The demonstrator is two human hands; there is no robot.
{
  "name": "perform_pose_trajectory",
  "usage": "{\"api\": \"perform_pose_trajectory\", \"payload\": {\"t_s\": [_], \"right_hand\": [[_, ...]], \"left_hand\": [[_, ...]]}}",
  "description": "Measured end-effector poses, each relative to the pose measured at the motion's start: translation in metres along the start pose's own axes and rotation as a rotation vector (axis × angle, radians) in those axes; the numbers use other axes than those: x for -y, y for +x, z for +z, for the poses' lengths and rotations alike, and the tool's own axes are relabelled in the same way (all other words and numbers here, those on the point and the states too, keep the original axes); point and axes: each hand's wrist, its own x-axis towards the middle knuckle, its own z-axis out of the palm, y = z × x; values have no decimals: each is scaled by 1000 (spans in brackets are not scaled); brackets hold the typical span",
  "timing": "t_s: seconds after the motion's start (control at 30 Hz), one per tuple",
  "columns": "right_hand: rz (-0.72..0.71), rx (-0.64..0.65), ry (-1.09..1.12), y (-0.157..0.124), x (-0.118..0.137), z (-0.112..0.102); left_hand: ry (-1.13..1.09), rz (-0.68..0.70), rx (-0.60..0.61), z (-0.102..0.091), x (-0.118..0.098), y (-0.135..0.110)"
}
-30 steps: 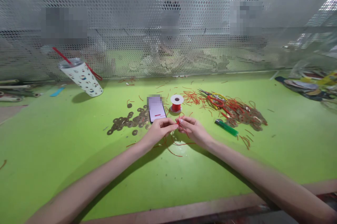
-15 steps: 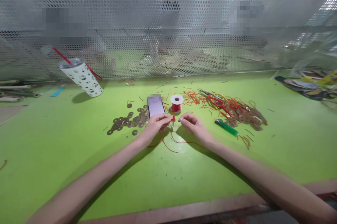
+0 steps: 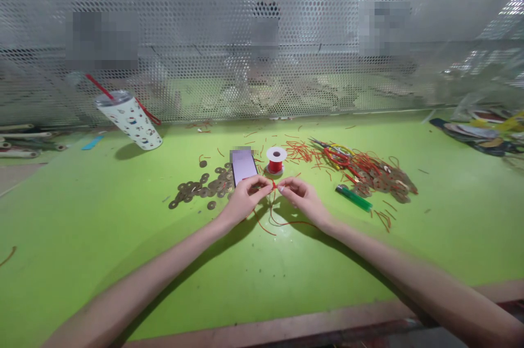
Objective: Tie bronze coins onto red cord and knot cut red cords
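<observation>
Between my hands is a thin red cord [image 3: 273,218], with a small knotted bunch at the fingertips and loose ends trailing down onto the green table [image 3: 229,282]. My left hand [image 3: 250,193] pinches the cord beside the knot. Close by on the other side, my right hand [image 3: 298,195] also pinches it between thumb and forefinger. A white spool of red cord [image 3: 275,161] stands just beyond the fingertips. Behind my left hand lies a phone [image 3: 244,165] with a lit, pale screen. What sits inside the curled fingers is hidden.
Holed coins [image 3: 204,187] lie scattered on the left; more coins [image 3: 393,181] are heaped with red cord scraps on the right. Near these are scissors [image 3: 336,157] and a green lighter [image 3: 354,198]. A patterned tumbler [image 3: 131,121] stands far left, before a perforated metal screen [image 3: 196,53].
My left hand has moved slightly right, and the fingertips of both hands have come closer together around the knot. The view has shifted a little.
</observation>
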Motion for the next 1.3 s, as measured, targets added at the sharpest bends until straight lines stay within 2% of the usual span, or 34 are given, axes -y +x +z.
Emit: {"api": "perform_pose_trajectory", "payload": {"t_s": [0.17,0.3,0.57,0.7,0.83,0.9,1.0,1.17,1.23,1.3], "right_hand": [[30,88,3,-2,-2,5],[33,79,8,-2,-2,5],[25,52,84,1,-7,2],[22,24,173,3,-12,0],[10,16,214,4,-13,-1],[11,8,217,4,-13,0],[36,-14,240,4,-12,0],[58,22,299,5,-13,1],[46,21,304,6,-14,1],[42,15,303,6,-14,1]], "left_hand": [[45,91,-24,2,5,-1],[118,147,-33,5,2,-6],[86,108,-1,0,2,-3],[102,86,-92,-7,-2,0],[108,109,-155,-14,-17,-1],[162,138,-98,-12,-22,-5],[344,233,110,2,-20,-17],[774,680,370,28,2,-37],[861,807,422,32,8,-39],[875,862,406,30,11,-37]]}}
